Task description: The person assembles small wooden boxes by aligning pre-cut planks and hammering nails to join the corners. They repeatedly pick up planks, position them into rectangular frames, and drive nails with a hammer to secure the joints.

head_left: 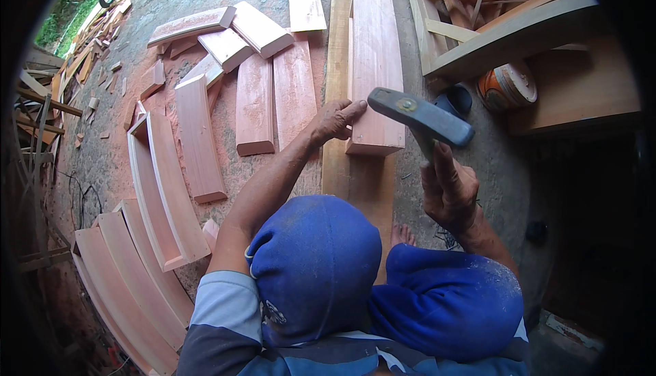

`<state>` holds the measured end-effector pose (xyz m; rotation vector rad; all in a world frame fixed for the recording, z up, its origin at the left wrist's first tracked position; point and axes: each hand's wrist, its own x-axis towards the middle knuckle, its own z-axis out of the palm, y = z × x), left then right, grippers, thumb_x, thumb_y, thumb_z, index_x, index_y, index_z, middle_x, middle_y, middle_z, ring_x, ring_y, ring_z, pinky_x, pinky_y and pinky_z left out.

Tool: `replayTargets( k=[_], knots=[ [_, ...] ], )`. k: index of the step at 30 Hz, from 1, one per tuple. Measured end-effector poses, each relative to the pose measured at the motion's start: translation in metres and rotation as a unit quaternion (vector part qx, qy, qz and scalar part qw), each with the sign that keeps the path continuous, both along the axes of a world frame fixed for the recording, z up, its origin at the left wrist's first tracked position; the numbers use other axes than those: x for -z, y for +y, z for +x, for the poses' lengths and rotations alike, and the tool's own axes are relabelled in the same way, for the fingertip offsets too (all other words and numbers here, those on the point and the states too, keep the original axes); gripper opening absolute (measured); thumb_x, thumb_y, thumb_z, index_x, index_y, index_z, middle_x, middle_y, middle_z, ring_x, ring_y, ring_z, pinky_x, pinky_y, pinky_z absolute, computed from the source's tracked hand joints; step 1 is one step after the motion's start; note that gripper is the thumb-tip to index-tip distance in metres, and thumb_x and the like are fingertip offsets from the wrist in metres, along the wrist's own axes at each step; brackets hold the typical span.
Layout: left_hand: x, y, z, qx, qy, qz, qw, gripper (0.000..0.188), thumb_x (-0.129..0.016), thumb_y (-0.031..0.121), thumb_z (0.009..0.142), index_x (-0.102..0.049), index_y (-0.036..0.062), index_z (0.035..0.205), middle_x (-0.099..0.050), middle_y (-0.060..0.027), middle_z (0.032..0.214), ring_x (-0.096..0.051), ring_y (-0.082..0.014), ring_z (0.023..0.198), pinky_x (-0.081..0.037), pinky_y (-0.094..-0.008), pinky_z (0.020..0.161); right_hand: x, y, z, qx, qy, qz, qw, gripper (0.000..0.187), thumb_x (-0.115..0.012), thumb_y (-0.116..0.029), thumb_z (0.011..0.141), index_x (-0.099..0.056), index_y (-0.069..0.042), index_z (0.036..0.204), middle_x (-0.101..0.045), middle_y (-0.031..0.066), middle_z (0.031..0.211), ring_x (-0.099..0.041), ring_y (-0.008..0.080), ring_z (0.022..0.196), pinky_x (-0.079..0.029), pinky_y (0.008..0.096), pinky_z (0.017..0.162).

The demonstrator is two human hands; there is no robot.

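A long box of pinkish wood (377, 55) lies lengthwise on a wide plank (362, 181) in front of me. My left hand (337, 120) grips its left side near the close end, thumb on the top edge and fingers curled below. My right hand (451, 191) is closed around the handle of a hammer (418, 113). The hammer's dark metal head is raised over the box's near right side, and looks apart from the wood. Whatever lies directly under the head is hidden.
Several bevelled wooden boards (256, 106) lie left of the plank. Curved box frames (164, 191) and stacked pieces (130, 273) are nearer left. At right are a wooden frame (512, 31), an orange-and-white bucket (509, 86) and small dark nail-like bits (447, 241) by my foot.
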<state>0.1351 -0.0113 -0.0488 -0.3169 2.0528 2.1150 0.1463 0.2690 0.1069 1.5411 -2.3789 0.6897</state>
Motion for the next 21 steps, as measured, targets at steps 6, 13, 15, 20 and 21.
replayTargets(
  k=[6, 13, 15, 20, 21],
  knots=[
    [-0.020, 0.017, -0.005, -0.041, -0.036, 0.108, 0.993, 0.046, -0.059, 0.048, 0.105, -0.065, 0.0039, 0.115, -0.062, -0.0054, 0.098, -0.059, -0.0118, 0.072, -0.054, -0.0293, 0.064, 0.009, 0.015, -0.010, 0.026, -0.071, 0.273, 0.959, 0.071, -0.061, -0.010, 0.099, -0.037, -0.026, 0.164, -0.062, 0.0107, 0.069, -0.065, 0.0305, 0.059, -0.053, 0.0460, 0.056],
    [-0.006, 0.030, -0.031, -0.207, 0.075, -0.166, 0.961, 0.043, -0.043, 0.033, 0.114, -0.063, -0.0026, 0.127, -0.072, -0.0146, 0.112, -0.066, -0.0212, 0.098, -0.054, -0.0369, 0.089, 0.058, 0.032, 0.012, 0.097, -0.257, -0.043, 0.961, 0.066, -0.064, -0.007, 0.099, -0.042, -0.016, 0.161, -0.062, 0.0162, 0.071, -0.061, 0.0177, 0.058, -0.052, 0.0359, 0.059],
    [-0.014, 0.027, -0.020, -0.167, 0.066, -0.113, 0.977, 0.044, -0.041, 0.032, 0.114, -0.062, -0.0020, 0.131, -0.072, -0.0142, 0.114, -0.066, -0.0210, 0.100, -0.053, -0.0373, 0.092, 0.075, 0.048, 0.013, 0.149, -0.310, -0.076, 0.936, 0.064, -0.062, -0.011, 0.102, -0.040, -0.013, 0.162, -0.059, 0.0109, 0.067, -0.056, 0.0115, 0.059, -0.050, 0.0327, 0.059],
    [-0.023, -0.011, 0.034, -0.069, -0.002, -0.092, 0.993, 0.047, -0.039, 0.033, 0.115, -0.057, -0.0002, 0.143, -0.071, -0.0165, 0.125, -0.066, -0.0238, 0.115, -0.050, -0.0375, 0.103, 0.099, 0.069, 0.013, 0.238, -0.415, -0.118, 0.870, 0.065, -0.058, -0.014, 0.105, -0.033, -0.013, 0.165, -0.060, 0.0015, 0.069, -0.055, 0.0089, 0.059, -0.049, 0.0290, 0.057],
    [-0.028, -0.013, 0.047, -0.056, -0.005, -0.063, 0.996, 0.048, -0.039, 0.033, 0.115, -0.055, 0.0004, 0.146, -0.070, -0.0159, 0.128, -0.065, -0.0235, 0.118, -0.049, -0.0367, 0.105, 0.099, 0.071, 0.017, 0.251, -0.458, -0.118, 0.844, 0.065, -0.058, -0.016, 0.105, -0.033, -0.012, 0.165, -0.061, 0.0034, 0.071, -0.056, 0.0096, 0.061, -0.050, 0.0297, 0.059]
  ],
)
